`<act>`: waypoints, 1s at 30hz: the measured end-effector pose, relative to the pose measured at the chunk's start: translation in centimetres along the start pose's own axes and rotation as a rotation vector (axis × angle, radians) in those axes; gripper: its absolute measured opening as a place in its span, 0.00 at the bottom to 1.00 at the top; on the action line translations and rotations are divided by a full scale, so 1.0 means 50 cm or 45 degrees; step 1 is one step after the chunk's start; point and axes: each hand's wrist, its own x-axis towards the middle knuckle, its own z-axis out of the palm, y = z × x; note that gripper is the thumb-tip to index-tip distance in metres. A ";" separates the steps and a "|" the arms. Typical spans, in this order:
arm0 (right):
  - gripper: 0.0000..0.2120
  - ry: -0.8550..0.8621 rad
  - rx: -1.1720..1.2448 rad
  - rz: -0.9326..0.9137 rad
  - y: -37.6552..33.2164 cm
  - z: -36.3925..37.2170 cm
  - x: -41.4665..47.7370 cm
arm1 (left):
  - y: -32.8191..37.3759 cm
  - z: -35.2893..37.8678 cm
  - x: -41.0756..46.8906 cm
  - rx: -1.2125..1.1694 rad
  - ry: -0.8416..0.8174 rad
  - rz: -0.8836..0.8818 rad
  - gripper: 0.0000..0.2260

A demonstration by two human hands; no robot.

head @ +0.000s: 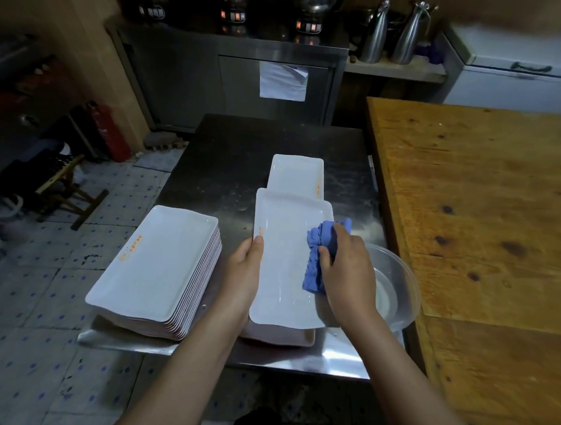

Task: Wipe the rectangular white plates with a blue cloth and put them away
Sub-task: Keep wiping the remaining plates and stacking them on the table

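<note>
A rectangular white plate [284, 261] lies lengthwise in front of me on the steel table [229, 164], on top of another plate. My left hand [241, 275] grips its left edge, thumb on the rim. My right hand [347, 274] holds a bunched blue cloth [319, 247] and presses it on the plate's right side. A tall stack of white plates [152, 267] stands to the left. One more white plate [295, 175] lies just beyond the held one.
A clear plastic basin [395, 283] sits at the table's right edge, behind my right hand. A wooden table [484, 206] adjoins on the right. A steel counter with pots stands at the back; a folding stool [62, 188] and a red extinguisher [105, 128] are on the tiled floor at left.
</note>
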 end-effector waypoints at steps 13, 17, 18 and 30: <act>0.13 -0.076 1.075 0.502 0.034 -0.009 0.021 | -0.116 -0.039 0.037 0.137 -0.043 -0.186 0.13; 0.12 -0.086 1.085 0.510 0.044 0.002 0.013 | -0.155 -0.033 0.057 0.276 -0.020 -0.226 0.16; 0.12 -0.092 1.080 0.517 0.046 0.006 0.012 | -0.165 -0.032 0.064 0.308 -0.021 -0.241 0.17; 0.12 -0.174 1.046 0.519 0.063 0.045 0.000 | -0.212 -0.032 0.104 0.996 0.105 0.099 0.11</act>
